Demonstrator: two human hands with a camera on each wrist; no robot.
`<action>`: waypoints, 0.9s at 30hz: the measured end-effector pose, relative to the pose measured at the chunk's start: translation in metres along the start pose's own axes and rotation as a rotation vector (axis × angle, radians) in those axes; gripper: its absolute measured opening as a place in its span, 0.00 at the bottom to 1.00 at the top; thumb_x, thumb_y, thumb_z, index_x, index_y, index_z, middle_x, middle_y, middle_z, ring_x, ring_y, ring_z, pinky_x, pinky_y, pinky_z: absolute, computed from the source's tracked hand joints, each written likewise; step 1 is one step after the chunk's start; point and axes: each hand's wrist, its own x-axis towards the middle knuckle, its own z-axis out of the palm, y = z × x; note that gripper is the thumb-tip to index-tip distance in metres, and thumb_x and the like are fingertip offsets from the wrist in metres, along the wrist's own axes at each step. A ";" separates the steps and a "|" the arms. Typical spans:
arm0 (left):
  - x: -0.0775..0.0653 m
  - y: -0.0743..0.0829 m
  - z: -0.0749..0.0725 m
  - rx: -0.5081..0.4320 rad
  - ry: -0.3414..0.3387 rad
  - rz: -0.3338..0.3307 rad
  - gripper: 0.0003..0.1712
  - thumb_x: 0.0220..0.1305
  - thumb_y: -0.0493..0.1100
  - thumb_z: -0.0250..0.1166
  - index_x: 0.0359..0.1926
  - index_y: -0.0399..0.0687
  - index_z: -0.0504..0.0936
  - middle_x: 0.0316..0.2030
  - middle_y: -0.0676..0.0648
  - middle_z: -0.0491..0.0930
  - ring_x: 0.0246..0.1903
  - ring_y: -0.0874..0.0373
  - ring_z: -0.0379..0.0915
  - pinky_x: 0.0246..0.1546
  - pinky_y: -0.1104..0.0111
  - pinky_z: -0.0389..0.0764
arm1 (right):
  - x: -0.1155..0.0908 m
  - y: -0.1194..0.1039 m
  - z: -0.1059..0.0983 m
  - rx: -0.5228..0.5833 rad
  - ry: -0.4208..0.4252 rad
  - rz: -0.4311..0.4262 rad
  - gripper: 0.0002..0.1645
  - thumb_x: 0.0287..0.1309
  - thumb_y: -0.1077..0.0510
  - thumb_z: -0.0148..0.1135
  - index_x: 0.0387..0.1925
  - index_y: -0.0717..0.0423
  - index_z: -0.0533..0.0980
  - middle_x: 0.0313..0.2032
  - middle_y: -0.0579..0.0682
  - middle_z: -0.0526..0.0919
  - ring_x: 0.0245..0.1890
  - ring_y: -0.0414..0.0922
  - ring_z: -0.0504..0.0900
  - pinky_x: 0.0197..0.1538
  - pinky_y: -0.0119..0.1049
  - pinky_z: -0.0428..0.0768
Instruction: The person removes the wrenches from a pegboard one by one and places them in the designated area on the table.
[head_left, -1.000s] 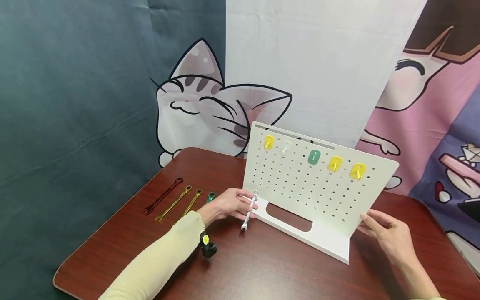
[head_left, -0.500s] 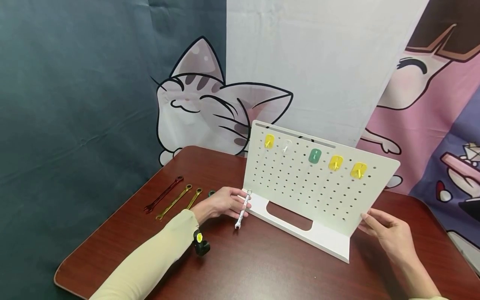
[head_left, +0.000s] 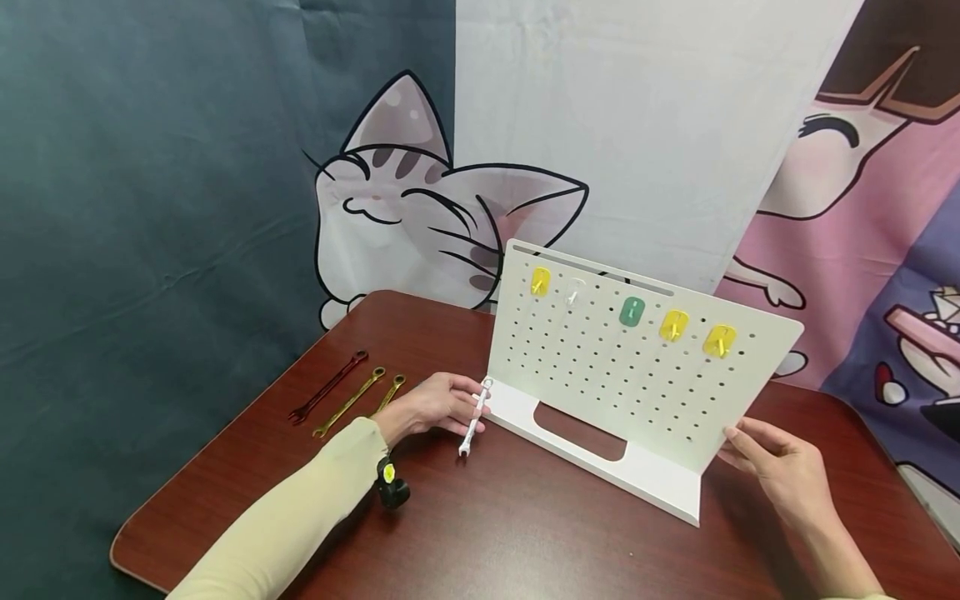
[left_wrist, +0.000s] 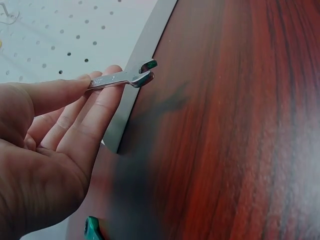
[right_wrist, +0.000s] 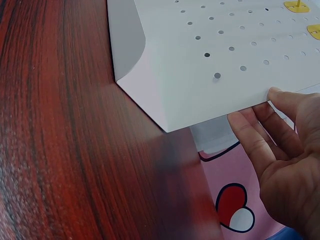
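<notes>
My left hand [head_left: 435, 404] pinches a silver combination wrench [head_left: 474, 418] between thumb and fingers, just off the left end of a white pegboard stand [head_left: 585, 367]. In the left wrist view the wrench's open end [left_wrist: 142, 75] points away from the palm, above the tabletop. My right hand [head_left: 783, 471] holds the pegboard's right edge, thumb on the front face and fingers behind, as the right wrist view also shows. Along the board's upper part sit a yellow hook [head_left: 540, 282], a clear hook [head_left: 575, 290], a green hook [head_left: 632, 311] and two more yellow hooks [head_left: 674, 325].
A dark red wrench [head_left: 328, 387] and two yellow-gold wrenches [head_left: 348, 403] lie on the brown wooden table [head_left: 247, 492] left of my left hand. One green wrench end [left_wrist: 92, 229] shows in the left wrist view. Cartoon-printed curtains [head_left: 652, 125] hang behind.
My left hand has drawn leftward with the silver wrench, away from the pegboard, and now covers the green wrench in the head view. My right hand keeps its place on the board's edge.
</notes>
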 end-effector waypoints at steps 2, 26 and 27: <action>-0.001 -0.001 -0.002 0.008 0.002 -0.001 0.23 0.67 0.25 0.65 0.62 0.31 0.77 0.52 0.30 0.87 0.33 0.54 0.90 0.32 0.66 0.91 | 0.000 0.000 0.000 0.002 -0.001 -0.001 0.12 0.69 0.67 0.68 0.43 0.47 0.89 0.37 0.36 0.93 0.32 0.39 0.93 0.37 0.32 0.89; -0.014 -0.012 -0.026 0.037 0.086 -0.049 0.23 0.67 0.25 0.65 0.63 0.29 0.77 0.42 0.32 0.89 0.34 0.50 0.91 0.35 0.61 0.92 | 0.000 0.001 -0.001 0.027 -0.010 0.012 0.13 0.68 0.68 0.67 0.44 0.48 0.89 0.37 0.37 0.93 0.32 0.39 0.93 0.38 0.32 0.89; -0.015 -0.012 -0.027 0.036 0.085 -0.045 0.23 0.67 0.25 0.65 0.63 0.29 0.76 0.41 0.33 0.89 0.34 0.50 0.91 0.35 0.61 0.92 | 0.000 0.001 -0.001 0.033 -0.010 0.011 0.13 0.68 0.68 0.67 0.44 0.48 0.89 0.38 0.38 0.93 0.32 0.39 0.93 0.38 0.32 0.89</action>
